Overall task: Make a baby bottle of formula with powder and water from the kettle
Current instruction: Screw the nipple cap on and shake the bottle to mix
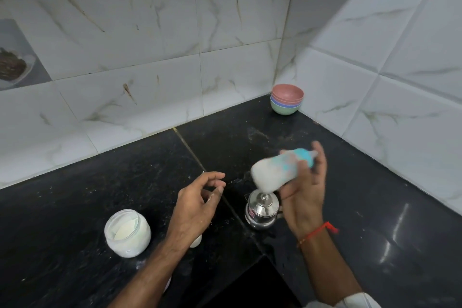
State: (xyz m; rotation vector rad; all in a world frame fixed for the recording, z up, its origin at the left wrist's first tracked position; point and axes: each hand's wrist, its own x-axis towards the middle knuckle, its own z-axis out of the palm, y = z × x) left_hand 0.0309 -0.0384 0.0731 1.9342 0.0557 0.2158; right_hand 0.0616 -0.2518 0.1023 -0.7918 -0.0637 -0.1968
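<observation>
Two hands are above the black counter (100, 195). Right hand (303, 195) grips the blurred baby bottle (277, 169), tilted, over the steel kettle (261, 209). Left hand (197, 204) is half open and empty, near the open powder jar (127, 232).

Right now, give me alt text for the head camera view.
The right hand holds a blurred baby bottle tilted above a steel kettle on a black counter. The empty left hand hovers near an open powder jar.
</observation>
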